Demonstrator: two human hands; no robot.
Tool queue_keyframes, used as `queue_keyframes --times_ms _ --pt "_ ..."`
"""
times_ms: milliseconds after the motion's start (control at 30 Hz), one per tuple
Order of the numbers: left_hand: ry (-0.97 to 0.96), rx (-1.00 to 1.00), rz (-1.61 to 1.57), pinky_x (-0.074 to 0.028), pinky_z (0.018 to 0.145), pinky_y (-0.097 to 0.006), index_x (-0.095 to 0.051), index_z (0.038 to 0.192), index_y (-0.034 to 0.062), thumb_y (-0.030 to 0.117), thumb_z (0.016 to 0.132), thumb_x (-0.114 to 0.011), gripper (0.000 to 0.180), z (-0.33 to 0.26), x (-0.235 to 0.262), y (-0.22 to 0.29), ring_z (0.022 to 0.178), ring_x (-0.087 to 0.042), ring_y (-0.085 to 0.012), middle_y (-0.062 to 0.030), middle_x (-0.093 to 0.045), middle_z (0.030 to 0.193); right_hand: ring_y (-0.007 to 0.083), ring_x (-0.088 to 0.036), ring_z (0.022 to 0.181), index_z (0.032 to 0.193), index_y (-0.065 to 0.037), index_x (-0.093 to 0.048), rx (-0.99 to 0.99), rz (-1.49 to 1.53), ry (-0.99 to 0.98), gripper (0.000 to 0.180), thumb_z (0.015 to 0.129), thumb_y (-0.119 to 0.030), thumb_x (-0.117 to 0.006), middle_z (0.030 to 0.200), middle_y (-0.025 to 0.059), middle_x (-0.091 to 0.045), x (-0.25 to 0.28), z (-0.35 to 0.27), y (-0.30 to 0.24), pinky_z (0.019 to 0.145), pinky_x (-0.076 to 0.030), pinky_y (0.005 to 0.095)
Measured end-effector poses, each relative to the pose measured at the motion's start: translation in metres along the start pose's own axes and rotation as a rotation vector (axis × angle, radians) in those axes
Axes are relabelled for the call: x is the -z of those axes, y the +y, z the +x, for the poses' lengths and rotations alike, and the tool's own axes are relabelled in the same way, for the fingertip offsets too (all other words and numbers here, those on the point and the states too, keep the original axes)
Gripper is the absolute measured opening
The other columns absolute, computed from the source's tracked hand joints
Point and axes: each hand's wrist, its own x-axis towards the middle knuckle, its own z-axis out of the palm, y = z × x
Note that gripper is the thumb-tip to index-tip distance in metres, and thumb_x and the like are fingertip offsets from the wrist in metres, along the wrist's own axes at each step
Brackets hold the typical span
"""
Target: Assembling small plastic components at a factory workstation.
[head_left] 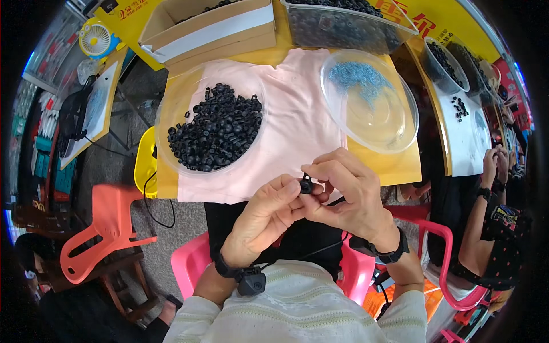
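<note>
My left hand (266, 211) and my right hand (354, 194) meet in front of the table's near edge. Between their fingertips is a small black plastic part (306, 186) with a round end and a narrow upper piece. The left thumb and fingers pinch its round end from the left. From the right, my right fingers close on it, the index fingertip at its top. Beyond the hands, a clear round tub (162, 150) holds a heap of small black plastic parts (220, 131). A second clear round tub (389, 132) contains tiny bluish transparent pieces (360, 79).
A pink cloth (291, 108) covers the middle of the yellow table (400, 163). At the back stand a cardboard box (214, 37) and a clear bin (343, 28) of black parts. An orange chair (111, 220) is at left. On the right, another person's hands (496, 163) work at a white-topped table (457, 143).
</note>
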Motion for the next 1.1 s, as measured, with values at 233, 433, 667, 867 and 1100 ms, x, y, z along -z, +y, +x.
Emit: queue_keyframes --times_ms 233,433,667,867,1100 --pt "0.047 0.026 -0.064 -0.055 0.089 -0.032 -0.061 0.103 0.0016 0.014 0.098 -0.058 0.014 -0.001 0.013 -0.008 0.097 -0.067 -0.019 -0.0114 -0.068 0.103 0.0233 -0.059 0.069 0.095 0.0 -0.062 0.049 -0.048 0.024 0.033 0.066 -0.004 -0.078 0.083 0.009 -0.058 -0.009 -0.015 0.007 0.059 -0.05 0.0335" --pt "0.092 0.045 -0.029 -0.055 0.089 -0.032 -0.061 0.102 0.0013 0.015 0.099 -0.058 0.015 0.011 0.018 -0.014 0.098 -0.067 -0.0188 -0.0104 -0.067 0.101 0.0228 -0.06 0.071 0.099 0.0 -0.061 -0.041 -0.06 0.037 0.037 0.066 -0.002 -0.078 0.084 0.0092 -0.059 -0.016 -0.03 0.019 0.06 -0.051 0.0328" --pt "0.175 -0.088 0.173 -0.058 0.078 -0.032 -0.062 0.106 -0.0021 0.012 0.097 -0.06 0.017 0.016 0.004 -0.002 0.089 -0.069 -0.0185 -0.0135 -0.068 0.101 0.0228 -0.063 0.075 0.102 -0.002 -0.061 0.021 -0.131 0.047 0.038 0.067 -0.002 -0.078 0.092 0.0095 -0.062 -0.013 -0.017 0.021 0.063 -0.054 0.0321" --pt "0.166 -0.113 0.239 -0.055 0.071 -0.027 -0.063 0.104 -0.0017 0.009 0.094 -0.062 0.014 0.014 0.009 0.003 0.083 -0.07 -0.0181 -0.0153 -0.07 0.096 0.0253 -0.062 0.081 0.108 -0.002 -0.06 0.029 -0.136 -0.016 0.047 0.065 -0.005 -0.079 0.097 0.0096 -0.06 -0.013 -0.014 0.013 0.066 -0.053 0.0338" --pt "0.173 -0.107 0.24 -0.055 0.07 -0.027 -0.063 0.105 0.0002 0.009 0.095 -0.061 0.013 0.015 0.009 0.006 0.081 -0.07 -0.0171 -0.01 -0.069 0.092 0.0276 -0.057 0.091 0.111 0.003 -0.058 0.086 -0.43 -0.178 0.048 0.071 -0.019 -0.075 0.102 0.0127 -0.057 -0.005 -0.003 0.009 0.077 -0.05 0.035"
